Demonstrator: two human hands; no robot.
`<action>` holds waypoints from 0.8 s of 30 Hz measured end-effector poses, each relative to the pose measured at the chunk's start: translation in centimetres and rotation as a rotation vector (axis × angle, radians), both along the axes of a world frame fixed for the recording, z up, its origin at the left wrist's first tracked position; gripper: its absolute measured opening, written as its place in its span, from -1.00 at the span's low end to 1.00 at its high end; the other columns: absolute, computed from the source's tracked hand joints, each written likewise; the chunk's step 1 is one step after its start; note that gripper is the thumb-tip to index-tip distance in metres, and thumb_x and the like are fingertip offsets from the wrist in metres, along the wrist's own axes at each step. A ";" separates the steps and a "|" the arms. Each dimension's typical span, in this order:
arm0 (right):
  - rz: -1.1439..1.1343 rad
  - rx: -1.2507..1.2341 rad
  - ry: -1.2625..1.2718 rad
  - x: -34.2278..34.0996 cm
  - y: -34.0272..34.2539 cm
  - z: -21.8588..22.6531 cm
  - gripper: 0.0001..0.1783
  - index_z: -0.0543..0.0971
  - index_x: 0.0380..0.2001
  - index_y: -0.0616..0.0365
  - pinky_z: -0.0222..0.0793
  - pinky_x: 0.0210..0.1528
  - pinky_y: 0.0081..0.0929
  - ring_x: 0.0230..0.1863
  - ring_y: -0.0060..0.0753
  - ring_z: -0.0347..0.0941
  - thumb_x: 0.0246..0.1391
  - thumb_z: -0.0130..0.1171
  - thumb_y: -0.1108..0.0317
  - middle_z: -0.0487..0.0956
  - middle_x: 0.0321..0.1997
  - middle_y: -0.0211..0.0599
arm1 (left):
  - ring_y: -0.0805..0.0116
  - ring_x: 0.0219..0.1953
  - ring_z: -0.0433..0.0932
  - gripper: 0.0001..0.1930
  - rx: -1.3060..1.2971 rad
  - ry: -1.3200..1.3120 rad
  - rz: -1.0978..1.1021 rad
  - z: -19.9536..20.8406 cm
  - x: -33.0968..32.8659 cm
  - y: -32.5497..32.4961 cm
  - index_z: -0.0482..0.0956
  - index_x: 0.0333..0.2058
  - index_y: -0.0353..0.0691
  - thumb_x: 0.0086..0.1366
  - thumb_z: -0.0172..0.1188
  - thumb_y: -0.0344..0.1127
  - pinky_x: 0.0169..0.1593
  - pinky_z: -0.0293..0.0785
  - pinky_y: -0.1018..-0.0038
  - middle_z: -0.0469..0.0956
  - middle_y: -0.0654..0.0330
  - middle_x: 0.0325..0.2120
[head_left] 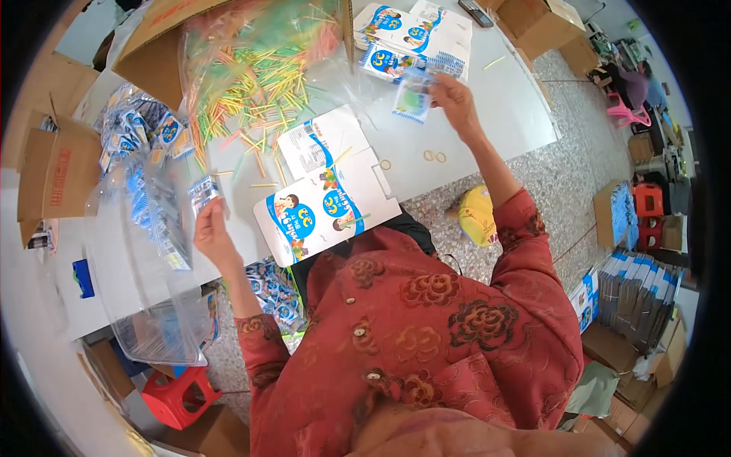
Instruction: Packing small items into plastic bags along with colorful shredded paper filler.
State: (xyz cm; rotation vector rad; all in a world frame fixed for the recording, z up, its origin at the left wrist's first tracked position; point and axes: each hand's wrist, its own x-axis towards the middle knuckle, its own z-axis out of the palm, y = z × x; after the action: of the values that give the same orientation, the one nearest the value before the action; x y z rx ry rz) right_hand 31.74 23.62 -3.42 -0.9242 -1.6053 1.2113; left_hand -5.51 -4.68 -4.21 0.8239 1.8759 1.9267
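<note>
My left hand (pixel 211 227) pinches a small blue-and-white sachet (pixel 203 190) over the table's left part. At the far right, my right hand (pixel 454 103) grips the top corner of a small clear packet (pixel 412 101) with something green in it. The packet hangs beside a pile of flat printed cartons (pixel 438 29). Between my hands, directly in front of me, lies a flattened white-and-blue carton (pixel 364 179) with a thin stick on it. Beyond my left hand spreads a heap of thin coloured plastic sticks (pixel 259 91), spilling from a bag in a cardboard box (pixel 148 65).
Many sachets (pixel 129 137) are heaped at the left by a clear plastic tray (pixel 145 305). Rubber bands (pixel 434 156) lie on the white table (pixel 514 99). Red stools (pixel 179 400) and stacked flat cartons (pixel 636 286) stand on the floor. Another person (pixel 636 87) sits far right.
</note>
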 end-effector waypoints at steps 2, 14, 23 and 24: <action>-0.039 -0.039 -0.029 1.5 1.6 -0.8 -0.77 0.48 -0.17 0.21 0.40 -0.36 -0.63 -0.39 -0.64 0.43 0.08 0.07 0.42 0.53 -0.41 -0.44 | 0.45 -0.26 0.51 -0.81 -0.064 0.127 0.090 -0.6 -2.3 -0.8 0.53 -0.22 -0.38 0.19 0.12 -0.44 -0.15 0.41 0.56 0.55 0.16 -0.30; -0.444 0.255 -0.445 4.0 4.3 -3.6 -0.67 0.49 -0.09 0.13 0.32 -0.37 -0.60 -0.42 -0.58 0.39 0.04 0.13 0.33 0.50 -0.17 -0.33 | 0.01 -0.13 0.42 -0.49 -0.686 0.892 0.473 -3.5 -6.5 -0.9 0.53 -0.20 -0.30 -0.08 0.33 -0.07 -0.03 0.32 0.23 0.50 0.01 -0.19; -0.250 0.482 -0.403 -0.6 -0.2 0.0 -0.82 0.53 -0.22 0.11 0.31 -0.38 -0.68 -0.36 -0.60 0.39 0.08 0.04 0.44 0.49 -0.14 -0.39 | 0.12 -0.12 0.40 -0.55 -0.606 0.882 0.533 -2.9 -5.2 -0.4 0.56 -0.24 -0.17 -0.16 0.37 -0.17 -0.04 0.31 0.28 0.49 0.17 -0.18; -0.245 0.485 -0.401 -1.4 -0.9 0.5 -0.82 0.53 -0.22 0.11 0.31 -0.38 -0.68 -0.36 -0.60 0.39 0.08 0.04 0.44 0.49 -0.14 -0.39 | 0.13 -0.12 0.39 -0.54 -0.579 0.921 0.546 -2.8 -5.1 -0.3 0.55 -0.23 -0.15 -0.21 0.38 -0.21 -0.07 0.30 0.26 0.48 0.20 -0.19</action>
State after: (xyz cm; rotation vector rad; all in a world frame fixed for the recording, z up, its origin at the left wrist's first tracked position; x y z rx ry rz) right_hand 30.33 22.69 -2.94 -1.0418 -1.9144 0.4466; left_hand -10.58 -5.00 -6.99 1.1868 3.2576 1.0972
